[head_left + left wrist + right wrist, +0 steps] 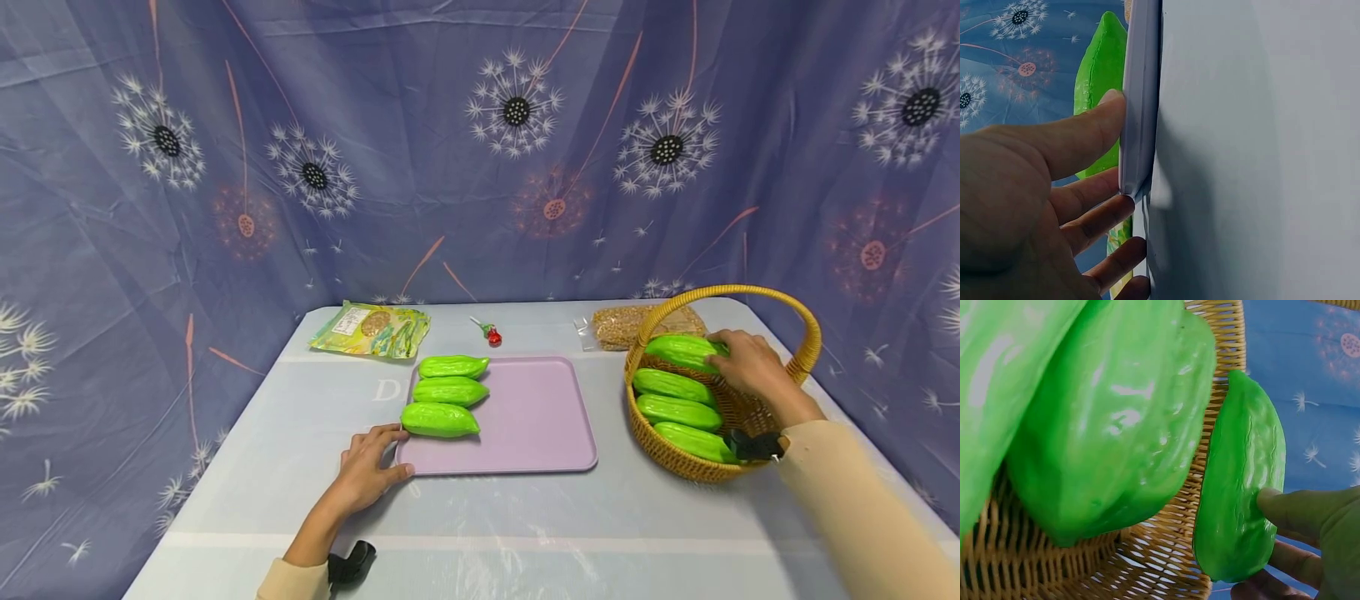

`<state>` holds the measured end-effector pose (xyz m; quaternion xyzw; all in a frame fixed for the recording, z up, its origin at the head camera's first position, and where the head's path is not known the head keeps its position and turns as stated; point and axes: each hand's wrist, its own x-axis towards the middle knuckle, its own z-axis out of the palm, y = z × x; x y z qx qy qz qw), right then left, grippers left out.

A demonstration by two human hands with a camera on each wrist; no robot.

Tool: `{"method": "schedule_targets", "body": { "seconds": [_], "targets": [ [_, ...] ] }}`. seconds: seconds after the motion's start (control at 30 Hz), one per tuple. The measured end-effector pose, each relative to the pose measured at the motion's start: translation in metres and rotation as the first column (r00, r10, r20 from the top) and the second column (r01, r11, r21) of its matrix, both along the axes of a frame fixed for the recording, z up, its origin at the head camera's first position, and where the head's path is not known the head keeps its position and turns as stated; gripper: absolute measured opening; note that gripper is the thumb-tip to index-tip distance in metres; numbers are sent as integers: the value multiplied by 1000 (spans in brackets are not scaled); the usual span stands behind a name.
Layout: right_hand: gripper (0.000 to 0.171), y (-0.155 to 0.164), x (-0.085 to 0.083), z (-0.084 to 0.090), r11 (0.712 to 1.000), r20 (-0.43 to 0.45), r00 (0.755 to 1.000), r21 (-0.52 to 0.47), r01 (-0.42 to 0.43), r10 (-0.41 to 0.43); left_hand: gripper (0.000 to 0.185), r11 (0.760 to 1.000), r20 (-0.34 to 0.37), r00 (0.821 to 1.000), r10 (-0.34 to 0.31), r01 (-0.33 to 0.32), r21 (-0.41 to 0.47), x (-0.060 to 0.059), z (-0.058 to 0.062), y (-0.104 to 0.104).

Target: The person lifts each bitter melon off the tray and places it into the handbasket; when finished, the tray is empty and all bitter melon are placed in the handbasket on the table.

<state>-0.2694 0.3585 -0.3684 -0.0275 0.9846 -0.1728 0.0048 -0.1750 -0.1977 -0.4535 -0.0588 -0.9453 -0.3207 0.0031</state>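
Note:
A shiny green bitter melon (681,352) is in my right hand (750,363), above the far side of the wicker basket (660,457). Thumb and fingers grip its end in the right wrist view, where the melon (1241,487) is beside the rim. Three more bitter melons (677,411) lie inside the basket. On the left part of a lilac tray (536,417), three similar melons (450,391) lie in a column. My left hand (367,467) touches the tray's near left corner, its fingers loosely extended; the left wrist view shows the thumb against the tray's edge (1140,100).
Behind the tray lie a yellow-green packet (375,330) and a small red item with a green and white stem (491,334). A clear bag of brown grains (622,327) sits behind the basket. The basket's tall handle (738,289) arches over it. A patterned curtain (450,208) hangs behind the table.

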Motion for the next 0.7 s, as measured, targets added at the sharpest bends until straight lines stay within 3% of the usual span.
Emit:
{"method": "schedule_targets", "body": {
  "seconds": [0.7],
  "targets": [
    [46, 5, -7, -21, 996, 6, 999, 74, -41, 40, 49, 1000, -1, 1000, 3, -3, 6, 1, 0, 0]
  ]
}}
